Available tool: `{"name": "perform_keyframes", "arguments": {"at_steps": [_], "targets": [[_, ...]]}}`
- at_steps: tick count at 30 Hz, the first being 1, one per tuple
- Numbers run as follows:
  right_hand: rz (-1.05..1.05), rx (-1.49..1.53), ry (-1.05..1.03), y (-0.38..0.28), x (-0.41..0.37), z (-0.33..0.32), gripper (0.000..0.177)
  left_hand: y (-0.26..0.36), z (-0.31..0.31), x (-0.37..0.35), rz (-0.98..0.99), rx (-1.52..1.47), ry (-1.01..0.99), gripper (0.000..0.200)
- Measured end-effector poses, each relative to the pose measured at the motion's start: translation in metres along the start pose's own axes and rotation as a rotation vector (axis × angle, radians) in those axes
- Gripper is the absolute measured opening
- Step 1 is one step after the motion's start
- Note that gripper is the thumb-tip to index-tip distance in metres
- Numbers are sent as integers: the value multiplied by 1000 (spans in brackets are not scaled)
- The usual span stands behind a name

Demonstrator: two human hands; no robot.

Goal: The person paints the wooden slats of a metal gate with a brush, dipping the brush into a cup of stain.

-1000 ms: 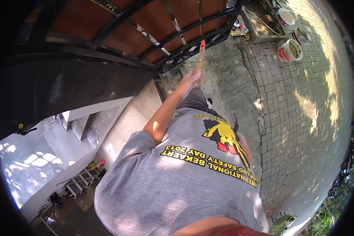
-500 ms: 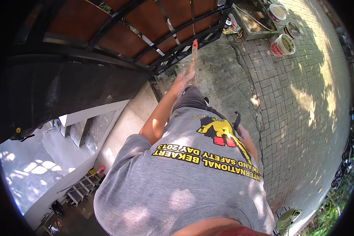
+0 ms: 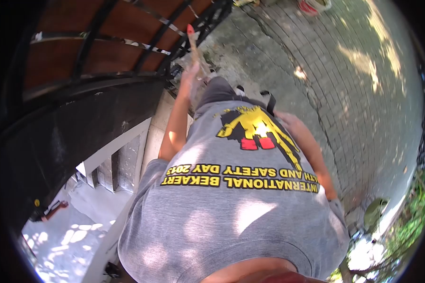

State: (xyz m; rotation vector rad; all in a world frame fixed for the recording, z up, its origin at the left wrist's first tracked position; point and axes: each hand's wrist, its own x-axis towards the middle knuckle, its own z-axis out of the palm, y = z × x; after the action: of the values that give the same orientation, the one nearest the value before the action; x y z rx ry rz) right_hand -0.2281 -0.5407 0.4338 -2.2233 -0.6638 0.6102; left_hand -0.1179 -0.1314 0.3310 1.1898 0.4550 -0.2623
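Observation:
My left hand (image 3: 191, 79) is stretched out ahead of me and shut on a paintbrush (image 3: 195, 47) with a pale wooden handle and a red end that points up and away. The brush is close to the lower bars of a black metal gate (image 3: 127, 45) with brown panels. At my hip my right hand (image 3: 288, 123) hangs beside my grey printed T-shirt (image 3: 231, 198). Its fingers are partly hidden by the shirt. A black strap (image 3: 270, 100) shows just above that hand.
Concrete ground (image 3: 250, 52) runs along the foot of the gate, with brick paving (image 3: 363, 94) to the right. A red and white paint bucket (image 3: 312, 5) shows at the top edge. White steps (image 3: 104, 165) lie at the lower left and greenery (image 3: 411, 221) at the lower right.
The view has swung left and down, so the buckets and tray slid toward the top edge. My left hand with the brush stays raised by the gate; my right arm shows more.

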Motion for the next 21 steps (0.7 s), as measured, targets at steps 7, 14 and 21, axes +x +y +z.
{"name": "perform_keyframes", "arguments": {"at_steps": [7, 14, 21], "targets": [[-44, -190, 122, -16, -18, 22, 33, 15, 2, -3, -18, 48, -101, 54], [68, -172, 209, -36, -38, 29, 28, 20, -3, 5, -37, 93, -103, 62], [295, 19, 4, -39, -33, 7, 32, 26, 0, 17, -33, 111, -127, 62]]}}
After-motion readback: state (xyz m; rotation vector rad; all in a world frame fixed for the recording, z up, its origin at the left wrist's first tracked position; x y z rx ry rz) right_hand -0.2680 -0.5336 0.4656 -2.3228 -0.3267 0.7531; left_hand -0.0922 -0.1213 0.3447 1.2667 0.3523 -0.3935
